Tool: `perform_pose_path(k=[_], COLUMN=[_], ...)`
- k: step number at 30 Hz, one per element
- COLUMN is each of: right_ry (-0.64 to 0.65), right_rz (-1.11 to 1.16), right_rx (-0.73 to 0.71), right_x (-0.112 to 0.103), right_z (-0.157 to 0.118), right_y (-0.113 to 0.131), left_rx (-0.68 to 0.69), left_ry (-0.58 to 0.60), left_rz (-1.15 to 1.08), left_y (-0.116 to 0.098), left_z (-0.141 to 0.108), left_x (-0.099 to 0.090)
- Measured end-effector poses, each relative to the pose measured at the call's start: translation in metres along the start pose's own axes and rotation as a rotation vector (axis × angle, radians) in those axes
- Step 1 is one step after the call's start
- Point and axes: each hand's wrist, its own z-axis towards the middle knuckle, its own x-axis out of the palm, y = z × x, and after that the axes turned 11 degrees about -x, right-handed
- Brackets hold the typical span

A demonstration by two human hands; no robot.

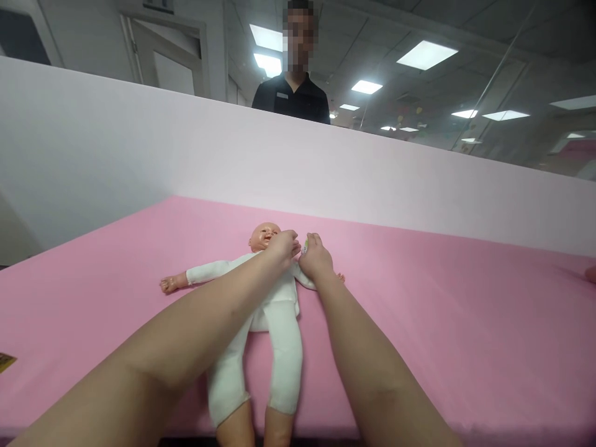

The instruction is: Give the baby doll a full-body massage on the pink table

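Note:
A baby doll (284,326) with a soft white cloth body lies on its back, its bare lower legs toward me. Its head (264,236) is partly covered by my left hand (287,244), which is held over the doll's upper chest and shoulder. The fingers of that hand are loosely bent and apart, and I see nothing in them. Close beside it, my right hand (318,256) is closed around a small white and green item (305,246), mostly hidden by the fingers. The doll's arm on that side passes beneath my right hand.
The doll lies on a pink padded surface (442,323). A white wall panel (279,167) rises behind it. Beyond the panel a person in a dark shirt (298,102) stands facing me. A yellow and black label (6,361) shows at the left edge.

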Motion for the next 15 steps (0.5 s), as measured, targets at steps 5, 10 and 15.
perform_pose_path(k=[5, 10, 15], right_ry=[0.019, 0.006, -0.028], right_rz=[-0.021, -0.028, 0.139], right_rx=[0.023, 0.009, -0.287], right_x=[-0.004, -0.021, -0.047], right_z=[0.0, 0.006, -0.006], right_y=[0.004, 0.016, 0.093], left_rx=[-0.159, -0.262, -0.228], left_ry=[0.045, -0.047, -0.062], left_rz=[-0.297, -0.737, -0.823], left_y=[-0.004, 0.007, 0.011], left_z=[-0.053, -0.076, -0.071], left_x=[-0.075, -0.136, -0.145])
